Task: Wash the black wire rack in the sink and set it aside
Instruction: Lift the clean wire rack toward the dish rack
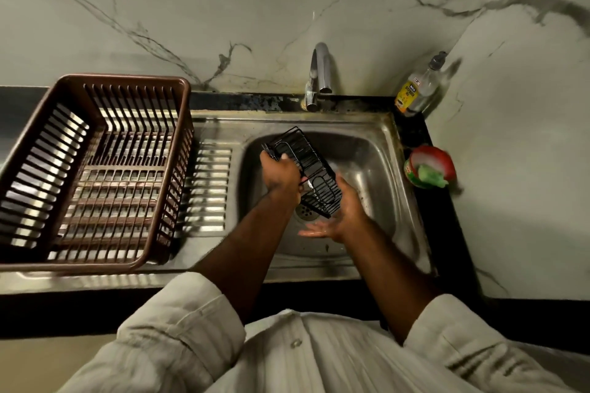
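The black wire rack (pixel 308 166) is held tilted over the steel sink basin (pixel 376 169), above the drain (pixel 306 212). My left hand (pixel 281 172) grips its upper left edge, fingers curled over the wires. My right hand (pixel 338 214) is under the rack's lower end, palm up and fingers straight, touching the wires. The tap (pixel 321 73) stands behind the basin; I see no water stream from it.
A brown plastic dish basket (pixel 178 150) sits on the ribbed drainboard (pixel 210 188) to the left. A dish soap bottle (pixel 418 86) stands at the back right corner. A red tub with a green scrubber (pixel 429 167) lies right of the basin.
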